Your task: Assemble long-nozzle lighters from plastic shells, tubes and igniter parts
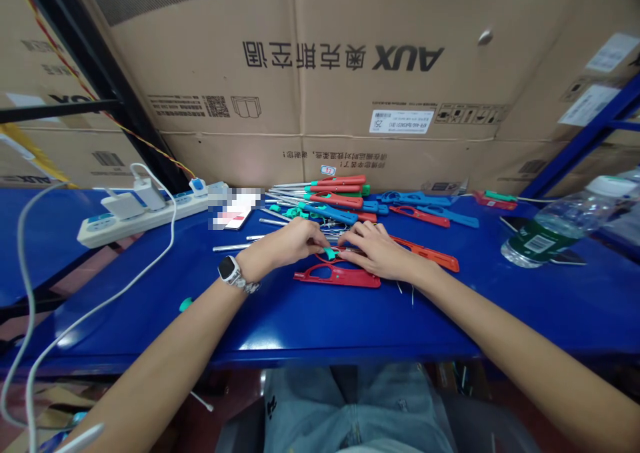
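My left hand [299, 241] pinches a small green trigger piece [331, 253] between thumb and fingertips. From the other side my right hand [373, 247] reaches in, fingers bent and pressed together over a red part; what lies under them is hidden. Just in front of both hands lies a red lighter handle shell [350, 278] with an oval loop at its left end. An orange-red handle shell [430, 253] shows beyond my right hand. Thin metal tubes [231, 247] stick out to the left behind my left hand.
Behind the hands lie a pile of red lighters [335, 199] and several blue handle shells [415, 199]. A phone [239, 213] and a power strip [145, 216] are on the left, with white cables. A water bottle [560, 229] stands right. A cardboard box [320, 106] forms the back.
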Available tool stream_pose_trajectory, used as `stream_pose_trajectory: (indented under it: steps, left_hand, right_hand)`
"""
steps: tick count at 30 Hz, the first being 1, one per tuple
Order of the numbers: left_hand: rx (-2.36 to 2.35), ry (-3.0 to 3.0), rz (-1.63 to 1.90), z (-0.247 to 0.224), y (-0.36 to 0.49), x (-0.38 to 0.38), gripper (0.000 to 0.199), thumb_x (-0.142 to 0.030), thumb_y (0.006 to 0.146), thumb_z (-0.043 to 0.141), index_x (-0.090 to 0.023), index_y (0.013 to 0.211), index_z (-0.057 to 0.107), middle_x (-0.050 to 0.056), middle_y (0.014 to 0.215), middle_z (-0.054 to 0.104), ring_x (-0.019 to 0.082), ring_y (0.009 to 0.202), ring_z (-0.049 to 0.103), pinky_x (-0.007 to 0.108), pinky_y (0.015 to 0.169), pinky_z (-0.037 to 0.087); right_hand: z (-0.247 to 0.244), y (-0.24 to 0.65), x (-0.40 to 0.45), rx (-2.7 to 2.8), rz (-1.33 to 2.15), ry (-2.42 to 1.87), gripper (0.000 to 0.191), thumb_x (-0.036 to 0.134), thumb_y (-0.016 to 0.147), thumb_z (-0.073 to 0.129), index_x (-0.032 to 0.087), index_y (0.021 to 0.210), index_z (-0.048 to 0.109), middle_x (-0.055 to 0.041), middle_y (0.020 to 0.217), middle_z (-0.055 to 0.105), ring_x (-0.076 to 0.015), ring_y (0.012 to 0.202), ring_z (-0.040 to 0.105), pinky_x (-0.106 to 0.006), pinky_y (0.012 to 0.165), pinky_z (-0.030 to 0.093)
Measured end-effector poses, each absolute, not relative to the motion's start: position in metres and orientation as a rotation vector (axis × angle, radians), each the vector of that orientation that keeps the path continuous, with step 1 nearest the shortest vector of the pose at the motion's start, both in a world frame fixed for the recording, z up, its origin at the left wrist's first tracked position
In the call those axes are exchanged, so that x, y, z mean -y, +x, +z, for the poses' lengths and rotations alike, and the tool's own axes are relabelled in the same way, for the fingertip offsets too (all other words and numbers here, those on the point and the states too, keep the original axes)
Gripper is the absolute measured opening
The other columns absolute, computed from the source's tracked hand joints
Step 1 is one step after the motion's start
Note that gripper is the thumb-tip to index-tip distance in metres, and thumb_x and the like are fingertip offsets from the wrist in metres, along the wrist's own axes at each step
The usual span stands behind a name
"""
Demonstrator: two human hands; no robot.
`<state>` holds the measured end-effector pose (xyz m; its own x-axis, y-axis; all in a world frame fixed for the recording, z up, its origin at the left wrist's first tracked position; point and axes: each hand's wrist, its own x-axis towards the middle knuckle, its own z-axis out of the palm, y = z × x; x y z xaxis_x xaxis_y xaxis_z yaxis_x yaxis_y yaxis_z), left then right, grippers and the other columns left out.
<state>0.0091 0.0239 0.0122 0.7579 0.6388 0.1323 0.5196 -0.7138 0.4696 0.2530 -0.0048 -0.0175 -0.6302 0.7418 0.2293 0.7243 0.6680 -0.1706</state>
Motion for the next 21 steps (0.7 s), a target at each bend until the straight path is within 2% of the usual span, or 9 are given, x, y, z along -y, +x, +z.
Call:
stream_pose_trajectory:
  steps: [8,17,21]
  left_hand:
    - [-0.803,2.423,0.502,0.002,0.005,-0.032,0.013,-0.017,0.09,0.069,-0.016,0.096,0.081,0.008,0.091,0.079,0.016,0.078,0.07,0.027,0.073,0.053]
    - [-0.762,2.504,0.559,-0.003,0.005,-0.034,0.01,-0.013,0.089,0.071,-0.016,0.09,0.08,0.005,0.085,0.071,0.015,0.076,0.066,0.027,0.073,0.051]
    - [-0.75,2.519,0.558,-0.005,0.008,-0.033,0.009,-0.012,0.089,0.07,-0.016,0.087,0.078,0.004,0.084,0.07,0.015,0.077,0.066,0.028,0.074,0.052]
  right_hand:
    - [-0.018,0.256,0.0,2.651,0.159,-1.086,0.031,0.045,0.107,0.048,0.025,0.121,0.068,-0.0096,0.112,0.065,-0.0284,0.104,0.056,-0.044,0.091,0.042]
    - [-0.016,0.255,0.005,2.549,0.184,-1.101,0.03,0.04,0.103,0.058,0.025,0.126,0.07,-0.0112,0.114,0.066,-0.0285,0.109,0.058,-0.045,0.096,0.043]
    - [-0.014,0.238,0.013,2.388,0.125,-1.105,0.024,0.037,0.095,0.068,0.019,0.111,0.07,-0.0097,0.109,0.067,-0.0264,0.103,0.06,-0.042,0.092,0.043]
